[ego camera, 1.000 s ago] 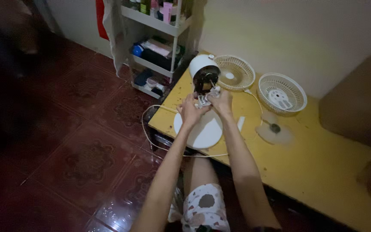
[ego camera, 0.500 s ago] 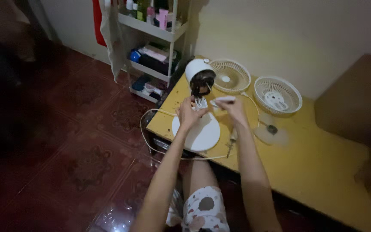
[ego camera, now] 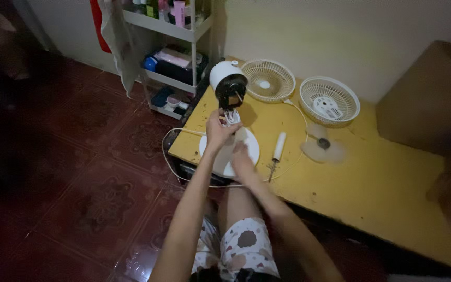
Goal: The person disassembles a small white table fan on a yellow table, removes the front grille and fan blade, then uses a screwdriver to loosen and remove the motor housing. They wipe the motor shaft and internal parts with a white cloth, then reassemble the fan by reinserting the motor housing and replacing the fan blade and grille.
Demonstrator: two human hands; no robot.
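Head view: left hand [ego camera: 219, 130] grips fan neck [ego camera: 232, 116] near table edge [ego camera: 184, 156].

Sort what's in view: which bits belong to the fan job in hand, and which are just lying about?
In hand:
- fan body, held at its neck by the left hand
- round base, under the right hand
- screwdriver
- two grilles
- clear blade
- cord

Lying about:
- shelf unit with bottles
- cardboard box
- hanging cloth
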